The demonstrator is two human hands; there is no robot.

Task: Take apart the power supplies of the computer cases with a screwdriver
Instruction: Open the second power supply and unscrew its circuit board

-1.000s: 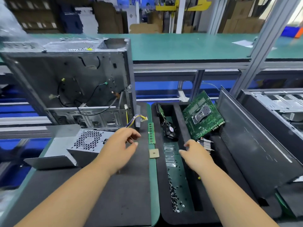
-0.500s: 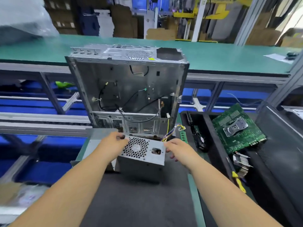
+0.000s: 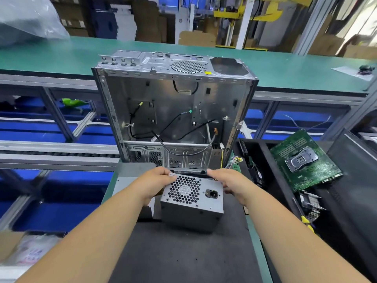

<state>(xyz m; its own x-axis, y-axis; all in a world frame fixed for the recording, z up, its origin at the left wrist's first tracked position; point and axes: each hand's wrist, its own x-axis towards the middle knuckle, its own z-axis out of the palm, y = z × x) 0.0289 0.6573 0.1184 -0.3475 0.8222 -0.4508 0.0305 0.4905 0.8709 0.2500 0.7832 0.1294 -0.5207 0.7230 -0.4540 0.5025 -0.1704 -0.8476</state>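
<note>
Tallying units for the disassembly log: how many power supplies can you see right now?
1. The power supply sits on the dark mat in front of the open computer case, gripped by the left hand and right hand. Others may lie out of view.

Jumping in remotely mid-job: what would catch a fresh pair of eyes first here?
The grey power supply sits centre on the dark mat, out of the case, with the left hand and right hand gripping its far top corners. Right behind it stands the gutted computer case, loose cables dangling inside. A green motherboard leans in the black tray at right.
</note>
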